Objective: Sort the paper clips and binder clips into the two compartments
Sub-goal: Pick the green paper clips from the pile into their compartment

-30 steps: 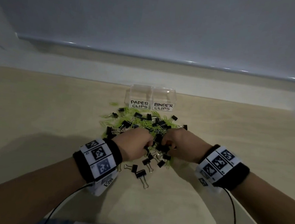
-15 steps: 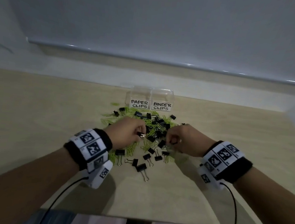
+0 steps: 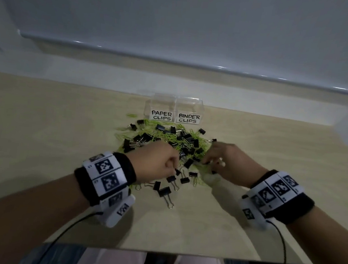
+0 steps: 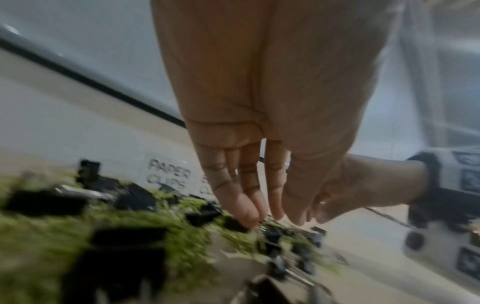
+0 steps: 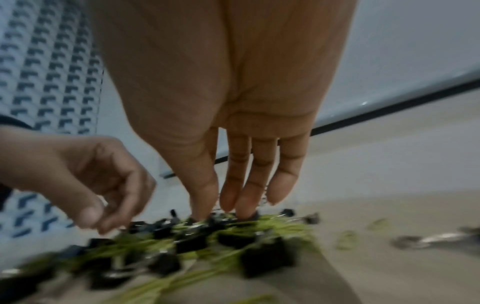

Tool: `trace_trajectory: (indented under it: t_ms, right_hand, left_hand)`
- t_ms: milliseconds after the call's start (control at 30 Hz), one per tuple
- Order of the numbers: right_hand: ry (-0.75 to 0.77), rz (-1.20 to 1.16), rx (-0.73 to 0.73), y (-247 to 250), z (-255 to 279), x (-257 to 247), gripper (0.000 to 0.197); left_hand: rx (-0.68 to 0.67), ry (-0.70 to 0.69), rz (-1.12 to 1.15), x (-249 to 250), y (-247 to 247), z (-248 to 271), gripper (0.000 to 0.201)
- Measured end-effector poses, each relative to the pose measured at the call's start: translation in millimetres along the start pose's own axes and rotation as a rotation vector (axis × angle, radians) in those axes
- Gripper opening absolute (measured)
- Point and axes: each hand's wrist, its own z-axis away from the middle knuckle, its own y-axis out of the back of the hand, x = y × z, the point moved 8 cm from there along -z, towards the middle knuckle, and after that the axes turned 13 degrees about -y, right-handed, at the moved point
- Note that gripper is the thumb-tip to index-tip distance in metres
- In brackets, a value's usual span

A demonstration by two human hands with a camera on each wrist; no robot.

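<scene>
A mixed pile of black binder clips [image 3: 186,136] and green paper clips [image 3: 174,139] lies on the table in front of a clear box. Its left compartment [image 3: 163,104] is labelled PAPER CLIPS and its right compartment [image 3: 190,108] BINDER CLIPS. My left hand [image 3: 174,169] is at the pile's near left, fingers curled, pinching a small black binder clip [image 3: 177,171]. In the left wrist view its fingertips [image 4: 249,218] touch a black clip [image 4: 235,224]. My right hand [image 5: 215,211] points down into the pile, thumb and fingertips either side of a black binder clip [image 5: 217,219]. It is blurred.
Loose binder clips [image 3: 164,191] lie nearest me and stray paper clips [image 3: 131,115] lie left of the box. A low ledge and wall [image 3: 174,73] stand behind the box. Bare table [image 3: 42,131] stretches to both sides. The table's near edge [image 3: 179,254] is close to my body.
My left hand has drawn back toward me to the near side of the pile. My right hand has stayed at the pile's right side, its fingers working among the clips.
</scene>
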Motion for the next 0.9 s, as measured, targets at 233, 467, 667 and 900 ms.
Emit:
trace_trajectory:
  t_ms: [233,467,667,900]
  right_hand:
    - [0.094,0.123,-0.19,-29.5,0.0,-39.2,0.026]
    - [0.05,0.021,-0.158,-29.7,-4.2,-26.8,0.012]
    - [-0.19,-0.116,0.04,16.1,-0.7,42.1,0.013]
    - [-0.389,0.18,0.052,18.3,4.5,96.9,0.01]
  left_hand:
    - [-0.108,-0.02,-0.211,7.8,-28.6,-8.6,0.025]
    - [-0.05,-0.029,-0.066,1.8,-24.0,-1.9,0.01]
    - [0.042,0.034,0.156,-29.4,7.1,18.1,0.014]
    - [0.145,0.18,-0.105,-82.0,61.3,49.1,0.013]
